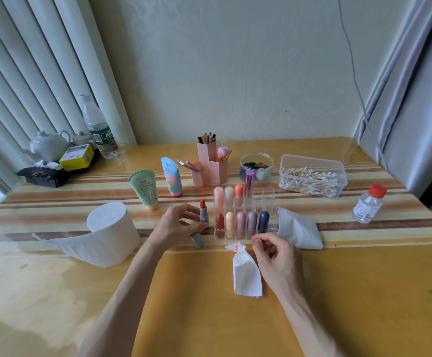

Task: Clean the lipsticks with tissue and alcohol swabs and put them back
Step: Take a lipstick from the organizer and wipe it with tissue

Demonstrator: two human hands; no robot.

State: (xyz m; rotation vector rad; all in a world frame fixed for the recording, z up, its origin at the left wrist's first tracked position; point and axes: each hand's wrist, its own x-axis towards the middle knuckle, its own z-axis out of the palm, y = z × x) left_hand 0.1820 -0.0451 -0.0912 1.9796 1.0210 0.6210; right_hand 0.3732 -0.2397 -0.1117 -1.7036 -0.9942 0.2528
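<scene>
Head view: well left of the acrylic lipstick organizer [245,229] stands a toilet paper roll [109,226] with its tail unwound. Just left of the organizer, the left hand [177,224] pinches an uncapped lipstick [203,212] upright, red bullet exposed, with a grey cap [197,240] lying by the hand. In front of the organizer lies a red-stained tissue [245,273]. The right hand [275,257] hovers beside it, fingers loosely curled and empty. Right of the organizer sit a folded tissue [300,230], then a red-capped clear bottle [368,207].

Your head camera looks forward and down, close over the table [338,292]. Your left hand [181,222] and right hand [274,256] sit low-centre, wall [235,73] beyond them.
</scene>
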